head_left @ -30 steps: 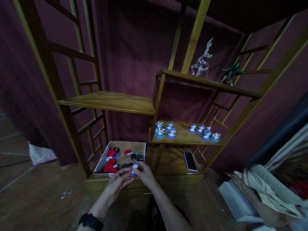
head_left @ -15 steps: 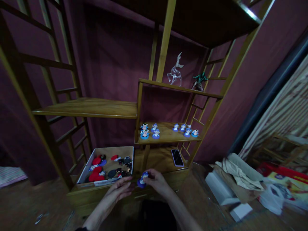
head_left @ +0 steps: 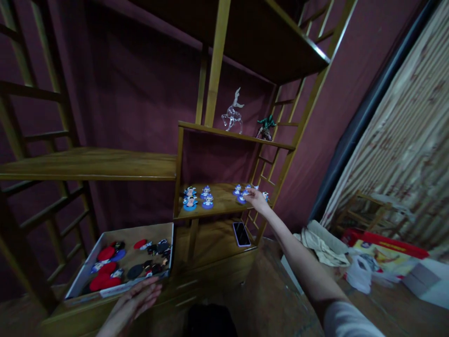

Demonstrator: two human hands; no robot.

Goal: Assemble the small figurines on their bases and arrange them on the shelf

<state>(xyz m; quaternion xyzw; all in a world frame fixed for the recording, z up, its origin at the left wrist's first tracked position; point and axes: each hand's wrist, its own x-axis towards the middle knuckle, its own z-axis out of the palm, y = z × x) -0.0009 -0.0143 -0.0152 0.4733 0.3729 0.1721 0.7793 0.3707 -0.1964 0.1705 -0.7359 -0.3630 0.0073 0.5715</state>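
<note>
My right hand [head_left: 257,200] reaches out to the low wooden shelf [head_left: 220,208], its fingers closed on a small blue-based figurine [head_left: 242,197] among the right-hand group of like figurines. Another group of blue figurines [head_left: 196,197] stands at the shelf's left end. My left hand [head_left: 135,302] lies open and flat at the front edge of a shallow box [head_left: 87,281], holding nothing. The box holds red and dark round bases and small figure parts [head_left: 115,269].
A phone [head_left: 241,233] lies on the bottom board under the shelf. A glass deer [head_left: 232,112] and a green figure [head_left: 265,126] stand on the shelf above. Cloth, boxes and bags [head_left: 365,262] lie on the floor at right, by a curtain.
My right hand left the spot by the box and carried the blue figurine up and right to the low shelf. My left hand stayed near the box and opened flat. My view swung right.
</note>
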